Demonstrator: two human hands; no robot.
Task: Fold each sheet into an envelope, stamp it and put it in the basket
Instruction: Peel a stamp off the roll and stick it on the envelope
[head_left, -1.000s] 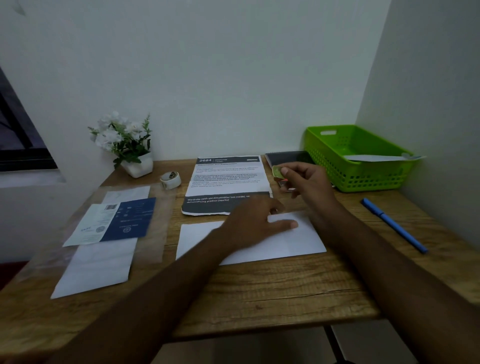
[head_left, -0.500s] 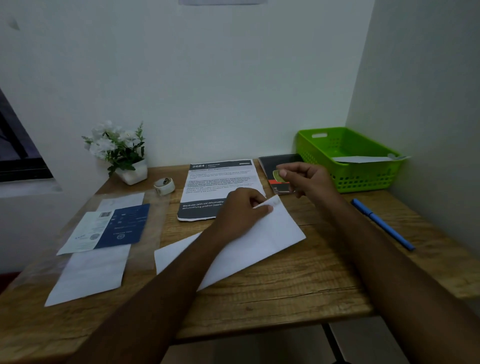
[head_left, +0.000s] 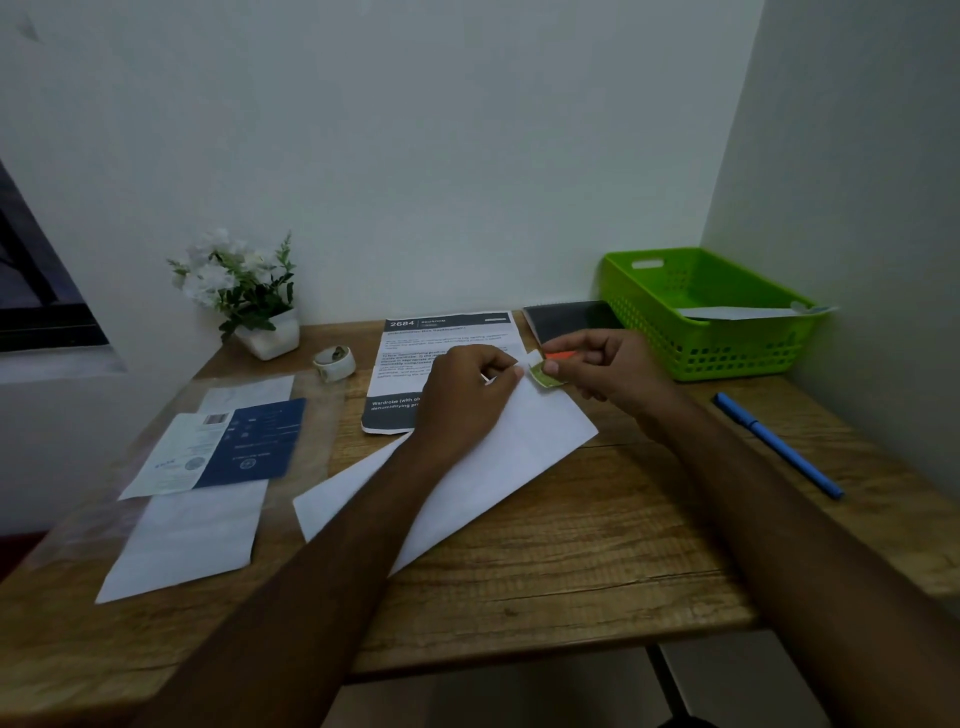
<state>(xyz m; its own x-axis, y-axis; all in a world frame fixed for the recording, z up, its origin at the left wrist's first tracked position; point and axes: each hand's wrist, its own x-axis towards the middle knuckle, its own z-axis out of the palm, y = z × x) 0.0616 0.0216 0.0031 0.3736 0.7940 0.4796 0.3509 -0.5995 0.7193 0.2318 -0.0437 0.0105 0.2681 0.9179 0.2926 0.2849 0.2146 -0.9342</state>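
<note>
A white folded envelope (head_left: 498, 467) lies at an angle on the wooden desk (head_left: 571, 561). My left hand (head_left: 467, 395) grips its far corner, fingers curled over the edge. My right hand (head_left: 608, 369) pinches a small green stamp (head_left: 543, 376) and holds it against that same corner, next to a white bit of paper. The green basket (head_left: 711, 312) stands at the back right with a white envelope (head_left: 748, 312) in it.
A printed sheet (head_left: 410, 364) lies behind the envelope, beside a dark notebook (head_left: 566, 319). A blue pen (head_left: 774, 441) lies right. On the left are a tape roll (head_left: 335, 361), a flower pot (head_left: 260, 312), a blue-and-white leaflet (head_left: 223, 447) and a white sheet (head_left: 192, 540).
My left hand turned the envelope from square-on to slanted and took hold of its far corner. My right hand brought the green stamp down to that corner.
</note>
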